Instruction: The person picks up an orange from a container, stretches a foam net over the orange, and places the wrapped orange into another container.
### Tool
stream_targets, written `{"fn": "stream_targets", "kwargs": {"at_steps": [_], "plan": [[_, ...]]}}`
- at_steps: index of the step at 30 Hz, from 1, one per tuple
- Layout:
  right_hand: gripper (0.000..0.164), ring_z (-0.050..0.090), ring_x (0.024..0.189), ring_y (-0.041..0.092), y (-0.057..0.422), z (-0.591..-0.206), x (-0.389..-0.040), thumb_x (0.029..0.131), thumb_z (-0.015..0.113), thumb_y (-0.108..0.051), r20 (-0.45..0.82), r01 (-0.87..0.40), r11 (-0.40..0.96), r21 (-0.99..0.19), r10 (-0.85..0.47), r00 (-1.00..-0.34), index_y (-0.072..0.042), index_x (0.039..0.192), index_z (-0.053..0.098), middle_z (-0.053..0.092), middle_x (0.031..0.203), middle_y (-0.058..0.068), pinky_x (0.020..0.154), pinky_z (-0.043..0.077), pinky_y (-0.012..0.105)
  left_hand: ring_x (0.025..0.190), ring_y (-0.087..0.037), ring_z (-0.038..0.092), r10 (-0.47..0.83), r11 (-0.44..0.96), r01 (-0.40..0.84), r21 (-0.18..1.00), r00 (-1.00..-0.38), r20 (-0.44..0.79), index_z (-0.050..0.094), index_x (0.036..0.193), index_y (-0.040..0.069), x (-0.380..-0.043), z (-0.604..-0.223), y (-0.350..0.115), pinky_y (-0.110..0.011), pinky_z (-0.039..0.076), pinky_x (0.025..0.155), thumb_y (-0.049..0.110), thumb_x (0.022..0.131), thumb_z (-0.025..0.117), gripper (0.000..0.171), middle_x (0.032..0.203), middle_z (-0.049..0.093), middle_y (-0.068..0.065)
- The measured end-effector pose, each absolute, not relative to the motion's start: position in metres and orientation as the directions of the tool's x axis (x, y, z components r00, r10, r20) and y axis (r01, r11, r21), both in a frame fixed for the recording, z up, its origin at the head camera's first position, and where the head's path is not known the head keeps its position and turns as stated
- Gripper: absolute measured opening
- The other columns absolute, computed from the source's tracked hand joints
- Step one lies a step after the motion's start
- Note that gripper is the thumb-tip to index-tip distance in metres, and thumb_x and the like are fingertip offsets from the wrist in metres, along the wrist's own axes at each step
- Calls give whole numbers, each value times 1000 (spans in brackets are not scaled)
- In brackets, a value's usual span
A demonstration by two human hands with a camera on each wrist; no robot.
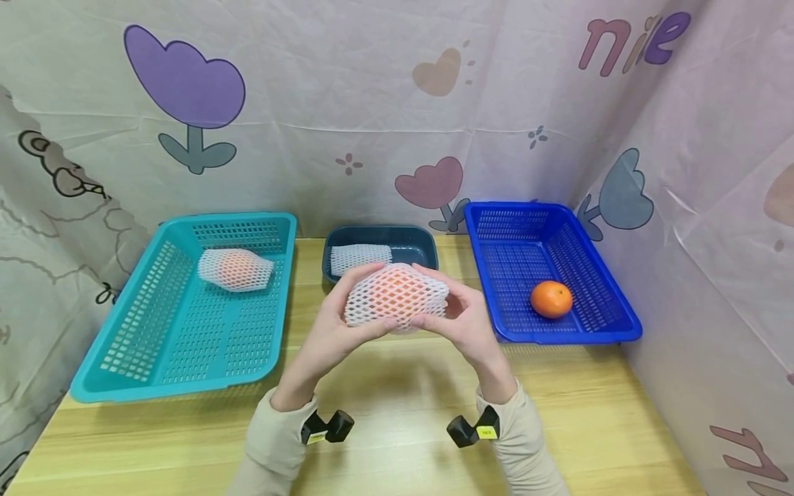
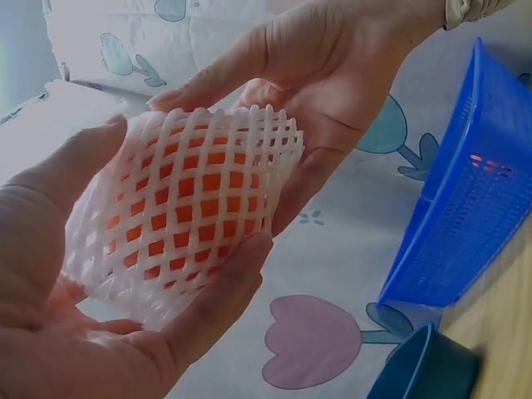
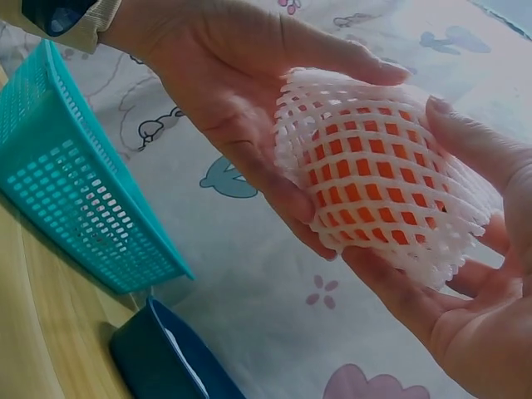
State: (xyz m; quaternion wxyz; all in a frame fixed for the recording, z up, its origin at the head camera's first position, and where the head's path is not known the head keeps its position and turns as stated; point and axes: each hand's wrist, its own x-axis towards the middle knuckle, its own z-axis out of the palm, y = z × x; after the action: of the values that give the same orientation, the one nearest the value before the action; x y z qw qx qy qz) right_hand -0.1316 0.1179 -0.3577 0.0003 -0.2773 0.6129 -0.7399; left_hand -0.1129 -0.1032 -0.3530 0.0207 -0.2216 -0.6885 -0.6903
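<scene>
Both hands hold one orange (image 1: 397, 291) wrapped in a white foam net sleeve (image 1: 358, 303), raised over the table in the head view. My left hand (image 1: 338, 320) grips its left end, thumb on the near side. The right hand (image 1: 465, 317) grips the other end the same way, the two thumb tips close together. Orange skin shows through the mesh in the left wrist view, where the sleeve (image 2: 179, 187) covers the fruit from end to end. In the right wrist view the fingers of both hands curl round the netted orange (image 3: 378, 179).
A teal basket (image 1: 186, 365) on the left holds another netted orange (image 1: 237, 269). Behind the hands, a small dark blue tray (image 1: 418, 241) contains white foam net sleeves (image 1: 360, 256). The blue basket (image 1: 505, 275) on the right holds a bare orange (image 1: 551, 300). A printed curtain surrounds the wooden table (image 1: 384, 441).
</scene>
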Motion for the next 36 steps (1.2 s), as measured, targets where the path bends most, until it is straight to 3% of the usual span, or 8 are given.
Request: {"fn": "stream_targets", "kwargs": {"at_steps": [9,16,23,30,36], "plan": [[71,53,121,32,118,-353,-128,78,86,-13,415,-346,-239,-907,-370,-831,3,139,53,55,139,16,94,54,35,114,-25,55,233,-20,392,920,-893,386,53,138,18,-113,-351,-101,-36,54,89,-1,76,83,72,136,53,-4],[72,50,121,32,118,-348,-128,84,81,-14,412,-343,-234,-910,-420,-809,0,144,46,49,142,17,92,55,37,114,-27,55,210,-24,453,891,-869,447,52,136,12,-112,-351,-99,-37,53,90,-5,70,84,75,133,54,-6],[71,51,121,30,118,-345,-130,89,76,-18,383,-305,-239,-922,-439,-812,-1,148,40,44,143,18,93,54,38,119,-25,52,180,8,551,835,-822,541,53,132,8,-112,-352,-98,-38,52,92,-7,64,87,78,137,51,-4],[69,56,116,29,116,-344,-133,87,77,-16,351,-273,-233,-933,-434,-830,-1,145,44,48,136,19,89,56,36,130,-30,44,209,21,670,742,-729,652,55,125,3,-116,-349,-99,-37,49,98,-9,60,87,74,141,48,-9],[67,57,113,30,114,-344,-134,85,78,-11,367,-281,-257,-925,-408,-836,2,142,46,50,133,20,86,57,38,134,-30,41,246,-6,667,745,-721,648,52,129,2,-116,-347,-100,-38,50,99,-12,62,87,77,147,44,-10]]}}
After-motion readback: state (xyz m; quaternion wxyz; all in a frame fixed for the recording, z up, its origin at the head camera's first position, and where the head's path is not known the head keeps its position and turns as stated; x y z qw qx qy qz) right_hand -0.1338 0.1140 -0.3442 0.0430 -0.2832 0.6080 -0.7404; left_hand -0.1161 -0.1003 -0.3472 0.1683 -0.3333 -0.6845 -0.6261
